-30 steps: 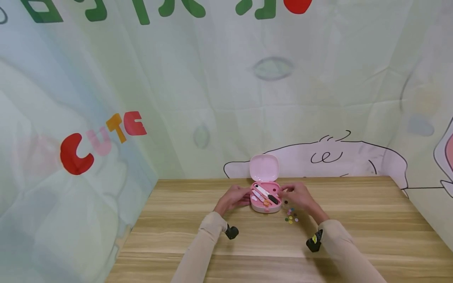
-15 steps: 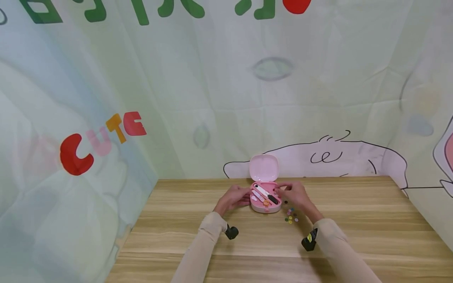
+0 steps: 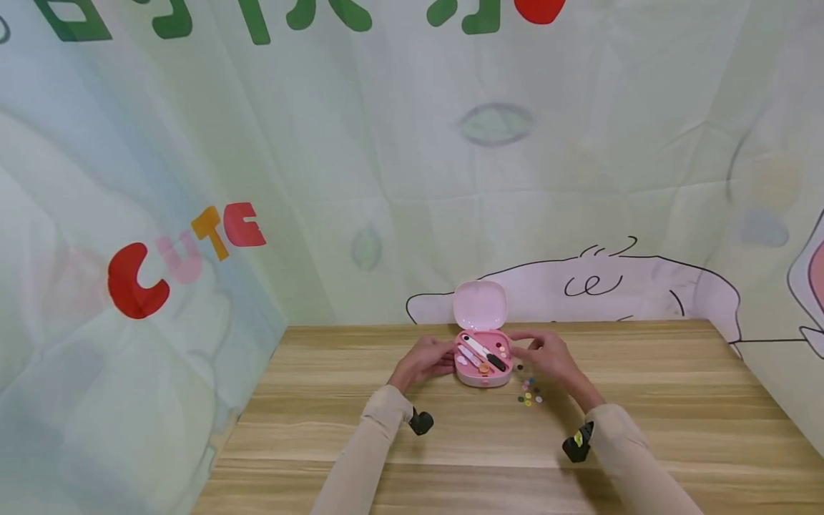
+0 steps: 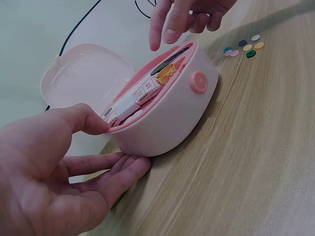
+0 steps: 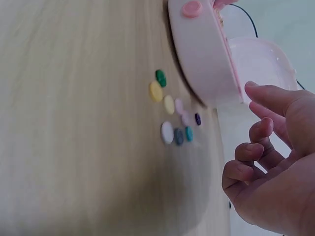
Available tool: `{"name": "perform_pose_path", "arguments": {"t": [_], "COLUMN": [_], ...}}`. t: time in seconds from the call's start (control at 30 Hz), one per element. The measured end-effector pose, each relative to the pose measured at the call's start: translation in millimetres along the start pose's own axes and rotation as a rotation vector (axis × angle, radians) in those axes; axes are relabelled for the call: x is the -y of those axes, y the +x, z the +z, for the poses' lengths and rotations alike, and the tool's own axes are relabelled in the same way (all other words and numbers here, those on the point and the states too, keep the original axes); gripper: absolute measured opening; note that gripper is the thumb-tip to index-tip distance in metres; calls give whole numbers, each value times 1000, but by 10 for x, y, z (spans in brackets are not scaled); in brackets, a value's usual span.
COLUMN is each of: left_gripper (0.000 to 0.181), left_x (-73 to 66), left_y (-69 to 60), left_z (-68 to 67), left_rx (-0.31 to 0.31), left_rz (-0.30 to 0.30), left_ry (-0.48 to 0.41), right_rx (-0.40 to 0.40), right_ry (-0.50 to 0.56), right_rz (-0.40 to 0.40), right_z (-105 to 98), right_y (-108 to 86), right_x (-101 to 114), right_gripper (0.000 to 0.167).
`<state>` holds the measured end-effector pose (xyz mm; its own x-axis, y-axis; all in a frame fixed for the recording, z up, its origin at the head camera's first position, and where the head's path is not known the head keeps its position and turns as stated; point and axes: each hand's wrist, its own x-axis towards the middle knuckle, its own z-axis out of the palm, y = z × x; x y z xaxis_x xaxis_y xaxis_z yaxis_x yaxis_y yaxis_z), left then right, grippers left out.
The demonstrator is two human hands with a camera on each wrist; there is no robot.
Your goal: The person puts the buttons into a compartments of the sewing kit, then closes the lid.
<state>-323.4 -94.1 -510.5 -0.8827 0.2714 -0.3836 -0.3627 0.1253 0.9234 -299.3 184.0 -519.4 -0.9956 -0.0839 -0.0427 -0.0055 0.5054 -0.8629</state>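
The pink sewing box [image 3: 484, 382] stands with its lid [image 3: 481, 305] raised. Inside lie a black-handled tool [image 3: 496, 363], an orange round item [image 3: 484, 369], a tape measure [image 4: 144, 92] and a few small buttons [image 3: 502, 349]. My left hand [image 3: 426, 363] grips the box's left side, thumb on the rim and fingers low against the wall [image 4: 157, 132]. At the right rim hovers my right hand [image 3: 546, 355], thumb and index finger extended, the other fingers loosely bent, nothing visible between them in the right wrist view [image 5: 275, 162].
Several loose buttons [image 3: 528, 395] in yellow, green, white, pink and blue lie on the wooden table [image 3: 476, 443], right of the box. Behind the table's back edge hangs a printed cloth [image 3: 386, 214].
My right hand reached in over the box's right part, then drew back right to its rim. Light buttons now show near the dark red one inside. My left hand stayed put.
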Motion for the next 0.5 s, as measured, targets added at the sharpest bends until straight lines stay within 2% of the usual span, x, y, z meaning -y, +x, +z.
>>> {"name": "perform_pose_path", "arguments": {"t": [0.27,0.5], "left_gripper": [25,28], "left_x": [8,4], "left_y": [-9,-3], "left_z": [-3,-14], "left_rx": [-1,-7], "left_rz": [0,-6], "left_ry": [5,26], "right_rx": [4,39], "right_ry": [-15,-50], "right_rz": [-4,-8], "right_z": [-62,-56], "right_y": [-69,-122], "right_x": [-158,-227], "right_gripper": [34,33]}}
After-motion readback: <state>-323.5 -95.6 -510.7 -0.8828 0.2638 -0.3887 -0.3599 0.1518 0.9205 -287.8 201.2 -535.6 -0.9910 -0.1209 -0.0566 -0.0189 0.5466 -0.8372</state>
